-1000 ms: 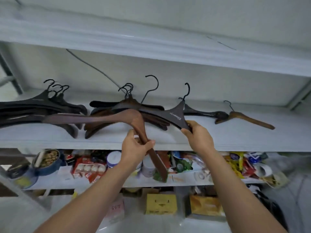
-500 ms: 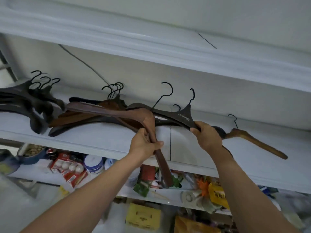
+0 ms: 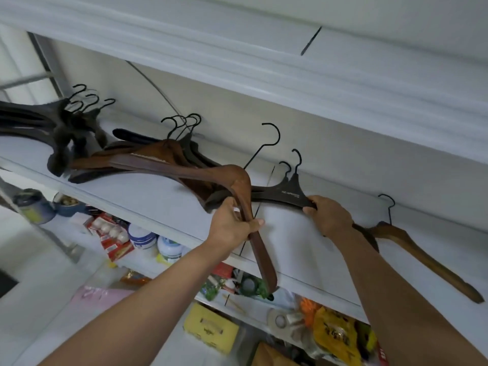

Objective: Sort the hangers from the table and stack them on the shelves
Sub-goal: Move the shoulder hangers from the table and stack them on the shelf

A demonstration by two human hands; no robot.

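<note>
On the white upper shelf [image 3: 158, 199] we've got a heap of black broad-shouldered hangers [image 3: 52, 122] far left, then a brown wooden hanger pile [image 3: 158, 157]. Our left hand [image 3: 232, 225] has fingers clamped round a reddish-brown wooden hanger [image 3: 237, 180] half off the shelf edge. Our right hand [image 3: 330, 215] grips a flat black printed hanger [image 3: 290, 192] on the shelf. A lone tan wooden hanger [image 3: 422, 257] sits rightmost.

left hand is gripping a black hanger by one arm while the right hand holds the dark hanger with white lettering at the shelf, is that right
Not quite: the head view shows the left hand gripping a brown wooden hanger by one arm, not a black one. The right hand does hold the dark lettered hanger at the shelf.
</note>
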